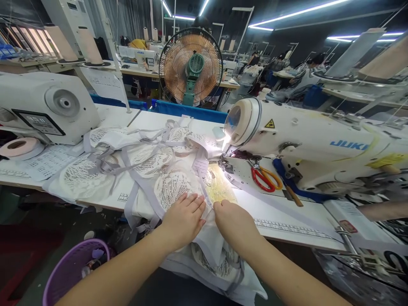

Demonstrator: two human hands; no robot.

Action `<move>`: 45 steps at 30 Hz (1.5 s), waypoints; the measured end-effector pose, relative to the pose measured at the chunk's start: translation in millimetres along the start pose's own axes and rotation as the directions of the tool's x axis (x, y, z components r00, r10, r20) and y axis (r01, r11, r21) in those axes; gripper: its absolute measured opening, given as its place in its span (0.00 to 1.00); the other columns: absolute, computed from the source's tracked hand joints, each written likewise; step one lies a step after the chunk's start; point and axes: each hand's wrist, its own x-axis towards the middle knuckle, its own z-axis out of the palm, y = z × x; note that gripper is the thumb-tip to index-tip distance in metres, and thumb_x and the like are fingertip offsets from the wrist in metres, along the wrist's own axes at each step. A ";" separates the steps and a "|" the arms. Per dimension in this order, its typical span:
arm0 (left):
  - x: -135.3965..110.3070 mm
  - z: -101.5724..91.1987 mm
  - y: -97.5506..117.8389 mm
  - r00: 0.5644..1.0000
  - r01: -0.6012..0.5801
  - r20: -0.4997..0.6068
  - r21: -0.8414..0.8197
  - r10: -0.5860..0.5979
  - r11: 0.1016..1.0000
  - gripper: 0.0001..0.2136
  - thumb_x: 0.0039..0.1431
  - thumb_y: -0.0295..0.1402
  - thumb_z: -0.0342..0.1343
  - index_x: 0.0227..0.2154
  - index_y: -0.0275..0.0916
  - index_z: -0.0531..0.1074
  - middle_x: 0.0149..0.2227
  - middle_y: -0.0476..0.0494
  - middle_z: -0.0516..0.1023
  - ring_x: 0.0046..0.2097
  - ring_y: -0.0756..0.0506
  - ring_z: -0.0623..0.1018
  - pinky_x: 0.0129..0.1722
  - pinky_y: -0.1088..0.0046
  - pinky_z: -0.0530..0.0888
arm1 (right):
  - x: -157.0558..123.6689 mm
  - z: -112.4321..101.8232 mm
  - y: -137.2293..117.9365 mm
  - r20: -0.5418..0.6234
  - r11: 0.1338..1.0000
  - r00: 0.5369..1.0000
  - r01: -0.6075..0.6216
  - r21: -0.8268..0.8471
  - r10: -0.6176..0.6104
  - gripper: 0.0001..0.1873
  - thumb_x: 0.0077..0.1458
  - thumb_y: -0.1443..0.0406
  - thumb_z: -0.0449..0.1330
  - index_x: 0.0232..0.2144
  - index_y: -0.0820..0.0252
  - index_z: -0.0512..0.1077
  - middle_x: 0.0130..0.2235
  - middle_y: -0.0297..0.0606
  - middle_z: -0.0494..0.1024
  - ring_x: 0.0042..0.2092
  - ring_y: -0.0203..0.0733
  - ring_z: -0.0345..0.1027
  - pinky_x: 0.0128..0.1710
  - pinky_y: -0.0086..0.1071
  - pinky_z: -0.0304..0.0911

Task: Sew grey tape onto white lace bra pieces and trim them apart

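Note:
White lace bra pieces with pale lilac edging are heaped across the table and hang over its front edge. My left hand lies on this lace with its fingers stretched out. Just to its right, my right hand is closed, its fingers pinching the fabric edge below a lit, yellowish lace part. That lace runs up toward the needle area of a white sewing machine. What exactly lies between the right fingertips is partly hidden. A lilac strip trails rightward across the table.
Scissors with red and orange handles lie under the machine arm. A second machine and a tape roll stand left. A purple basket is below. Behind the table is a large fan.

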 end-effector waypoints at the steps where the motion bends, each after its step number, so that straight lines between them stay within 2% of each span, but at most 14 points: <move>1: -0.4 0.2 -0.4 1.000 -0.001 0.001 -0.001 0.001 1.000 0.18 0.63 0.37 0.43 0.52 0.34 0.65 0.56 0.42 0.67 0.57 0.41 0.65 0.56 0.59 0.59 | 1.7 -0.2 2.7 -0.006 1.000 1.000 -0.004 0.002 0.004 0.11 0.48 0.80 0.51 0.27 0.62 0.68 0.28 0.40 0.73 0.28 0.38 0.69 0.22 0.29 0.45; 5: -0.6 0.5 -1.8 1.000 -0.005 0.008 -0.002 0.005 1.000 0.18 0.63 0.37 0.42 0.52 0.35 0.65 0.56 0.43 0.67 0.58 0.41 0.65 0.57 0.58 0.59 | 10.6 1.6 26.7 -0.077 0.996 0.993 -0.086 0.019 0.087 0.07 0.53 0.74 0.50 0.28 0.62 0.66 0.27 0.39 0.71 0.27 0.38 0.66 0.21 0.30 0.41; 8: 2.0 -0.5 -1.5 0.999 -0.015 0.029 0.008 0.015 1.000 0.18 0.63 0.37 0.43 0.52 0.37 0.65 0.56 0.43 0.67 0.57 0.41 0.65 0.56 0.56 0.59 | 17.0 4.2 47.1 -0.125 0.984 0.977 -0.172 0.040 0.176 0.09 0.56 0.70 0.47 0.28 0.61 0.66 0.27 0.39 0.70 0.27 0.38 0.64 0.22 0.31 0.40; 11: 5.2 -2.5 -0.2 0.999 -0.006 0.048 0.023 0.005 1.000 0.17 0.62 0.36 0.44 0.52 0.37 0.65 0.56 0.42 0.67 0.57 0.40 0.65 0.56 0.54 0.59 | 17.3 5.6 55.2 -0.139 0.980 0.971 -0.189 0.065 0.196 0.09 0.56 0.70 0.46 0.29 0.61 0.66 0.29 0.39 0.70 0.28 0.38 0.63 0.22 0.31 0.40; 16: 6.2 -5.1 1.8 0.998 -0.022 0.059 0.018 0.021 1.000 0.17 0.63 0.36 0.44 0.52 0.37 0.65 0.56 0.43 0.66 0.57 0.39 0.65 0.55 0.54 0.59 | 2.5 -2.5 39.8 -0.065 0.991 0.993 -0.089 0.097 0.095 0.08 0.55 0.68 0.50 0.26 0.59 0.68 0.27 0.35 0.71 0.27 0.36 0.63 0.22 0.30 0.41; 21: 5.2 -5.0 2.4 0.999 -0.014 0.039 0.019 0.014 1.000 0.17 0.63 0.35 0.43 0.52 0.37 0.65 0.56 0.43 0.66 0.57 0.39 0.65 0.56 0.53 0.59 | 1.3 -7.3 17.8 -0.129 0.991 0.992 0.011 0.131 0.006 0.10 0.58 0.63 0.50 0.32 0.59 0.70 0.34 0.37 0.74 0.35 0.38 0.67 0.25 0.28 0.48; 27: 5.5 -3.1 1.5 0.999 -0.015 0.036 0.008 0.015 1.000 0.18 0.63 0.36 0.43 0.52 0.36 0.65 0.57 0.44 0.66 0.57 0.39 0.65 0.55 0.52 0.59 | 15.6 7.3 9.5 -0.153 0.996 0.988 0.050 0.074 -0.038 0.10 0.56 0.72 0.49 0.28 0.62 0.70 0.29 0.39 0.72 0.30 0.37 0.66 0.24 0.30 0.44; 32: 5.0 0.6 2.7 1.000 -0.005 0.022 0.003 0.005 1.000 0.18 0.64 0.35 0.40 0.54 0.35 0.63 0.57 0.45 0.65 0.58 0.41 0.65 0.56 0.53 0.57 | 23.1 11.7 13.3 -0.169 0.996 0.986 0.017 0.086 -0.003 0.09 0.54 0.73 0.49 0.30 0.63 0.69 0.29 0.41 0.71 0.32 0.40 0.65 0.25 0.31 0.43; 38: 4.2 -2.1 3.4 0.997 -0.019 0.069 0.055 0.015 0.998 0.19 0.65 0.37 0.38 0.54 0.37 0.62 0.58 0.46 0.64 0.58 0.41 0.64 0.57 0.53 0.56 | 19.1 13.4 12.9 -0.129 0.986 0.990 -0.036 0.164 0.058 0.10 0.56 0.70 0.49 0.27 0.62 0.68 0.27 0.38 0.71 0.29 0.37 0.64 0.25 0.30 0.44; 40: 3.5 -3.8 3.6 0.996 -0.031 0.080 0.075 0.025 0.997 0.19 0.65 0.38 0.39 0.54 0.38 0.62 0.58 0.46 0.64 0.58 0.41 0.63 0.56 0.53 0.56 | 14.7 10.8 21.8 -0.105 0.980 0.993 -0.031 0.197 0.052 0.10 0.57 0.67 0.49 0.26 0.60 0.68 0.28 0.35 0.72 0.29 0.35 0.64 0.25 0.28 0.47; 42: 2.7 -4.4 3.8 0.997 -0.037 0.074 0.086 0.031 0.996 0.19 0.64 0.38 0.40 0.54 0.38 0.63 0.58 0.46 0.64 0.58 0.41 0.63 0.56 0.54 0.57 | 12.2 8.0 43.5 -0.081 0.974 0.992 -0.076 0.212 0.095 0.13 0.59 0.63 0.48 0.26 0.58 0.68 0.29 0.34 0.73 0.31 0.35 0.66 0.27 0.26 0.50; 44: 2.1 -3.7 3.1 0.998 -0.033 0.053 0.086 0.029 0.996 0.19 0.64 0.38 0.41 0.54 0.38 0.64 0.58 0.45 0.65 0.58 0.40 0.64 0.56 0.55 0.57 | 10.8 7.3 78.3 -0.064 0.959 0.972 -0.212 0.190 0.227 0.15 0.61 0.61 0.45 0.30 0.58 0.69 0.32 0.36 0.75 0.34 0.37 0.67 0.29 0.27 0.52; 45: 2.0 -2.9 2.3 0.999 -0.030 0.043 0.085 0.026 0.996 0.19 0.63 0.38 0.42 0.53 0.38 0.64 0.57 0.45 0.65 0.58 0.40 0.64 0.56 0.55 0.57 | 9.7 8.5 98.9 -0.056 0.938 0.947 -0.304 0.167 0.317 0.16 0.61 0.62 0.44 0.32 0.59 0.70 0.34 0.39 0.75 0.35 0.39 0.68 0.29 0.28 0.53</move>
